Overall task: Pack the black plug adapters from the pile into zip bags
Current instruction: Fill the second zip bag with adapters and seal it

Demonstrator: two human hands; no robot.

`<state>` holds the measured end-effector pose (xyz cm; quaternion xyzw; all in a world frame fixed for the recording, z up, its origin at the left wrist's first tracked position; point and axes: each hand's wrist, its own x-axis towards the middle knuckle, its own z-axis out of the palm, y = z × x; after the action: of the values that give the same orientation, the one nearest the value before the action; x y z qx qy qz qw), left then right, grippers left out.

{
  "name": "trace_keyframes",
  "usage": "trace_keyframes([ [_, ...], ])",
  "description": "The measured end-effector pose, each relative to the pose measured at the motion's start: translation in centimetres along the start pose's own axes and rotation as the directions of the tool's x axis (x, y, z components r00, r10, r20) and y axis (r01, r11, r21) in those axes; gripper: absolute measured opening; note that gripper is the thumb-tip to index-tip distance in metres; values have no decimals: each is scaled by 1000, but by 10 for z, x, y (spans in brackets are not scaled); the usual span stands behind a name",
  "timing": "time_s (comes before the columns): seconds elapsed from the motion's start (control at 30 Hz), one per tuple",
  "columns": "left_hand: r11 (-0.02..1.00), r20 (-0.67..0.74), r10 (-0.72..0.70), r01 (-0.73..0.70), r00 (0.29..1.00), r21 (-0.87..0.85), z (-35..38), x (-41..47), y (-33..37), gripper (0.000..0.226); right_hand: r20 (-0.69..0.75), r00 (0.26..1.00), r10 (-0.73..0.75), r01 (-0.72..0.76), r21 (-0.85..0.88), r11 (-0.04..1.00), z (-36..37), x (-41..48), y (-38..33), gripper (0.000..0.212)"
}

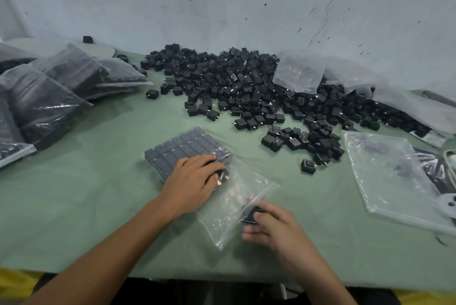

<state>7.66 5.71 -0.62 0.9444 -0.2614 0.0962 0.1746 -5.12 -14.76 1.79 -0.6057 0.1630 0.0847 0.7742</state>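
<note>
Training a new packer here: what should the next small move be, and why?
Probably slide the adapter in the right hand into the zip bag: the left hand rests on the filled rows, and the bag's near end looks empty.

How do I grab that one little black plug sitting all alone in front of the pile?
Pinch the lone adapter by two opposite flat sides, coming straight down from above. It is a boxy block sitting flat on the green cloth with free space around it, so fingers should fit on both sides. I cannot tell where its prongs point.
</note>
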Motion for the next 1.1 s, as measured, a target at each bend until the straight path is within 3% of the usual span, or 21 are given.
trace_keyframes([
  [0.13,1000,-8,0,0,1000,-7,-1,0,2,41,-85,996,-10,34,293,955,31,27,4,28],
  [0.27,1000,-18,1,-1,1000,-6,-1,0,2,41,-213,967,-142,212,356,910,47,52,2,23],
  [0.47,1000,-26,10,-11,1000,-13,0,0,1,39,-266,958,-109,224,451,864,63,84,8,38],
  [0.6,1000,-28,9,-10,1000,-16,1,1,0,35,-290,938,-189,220,80,972,64,94,7,28],
  [0.7,1000,-27,13,-13,1000,-18,0,1,0,34,-319,923,-217,161,-194,968,62,93,6,31],
  [0.77,1000,-25,11,-11,1000,-18,0,1,0,35,-335,884,-327,152,-455,877,58,91,5,29],
  [0.83,1000,-24,11,-11,1000,-15,0,0,-1,36,-213,861,-461,199,-694,692,57,88,1,22],
  [0.9,1000,-19,14,-14,1000,-13,0,0,-1,37,-119,834,-540,260,-778,573,59,90,-4,21],
  [0.97,1000,-16,14,-14,1000,-12,0,1,-1,39,-97,839,-535,260,-793,551,60,90,-6,21],
  [1.03,1000,-19,12,-12,1000,-12,0,1,0,40,-96,851,-516,243,-800,549,59,90,-5,21],
  [1.1,1000,-24,10,-10,1000,-10,0,1,0,40,-130,860,-494,241,-749,617,57,90,0,27],
])
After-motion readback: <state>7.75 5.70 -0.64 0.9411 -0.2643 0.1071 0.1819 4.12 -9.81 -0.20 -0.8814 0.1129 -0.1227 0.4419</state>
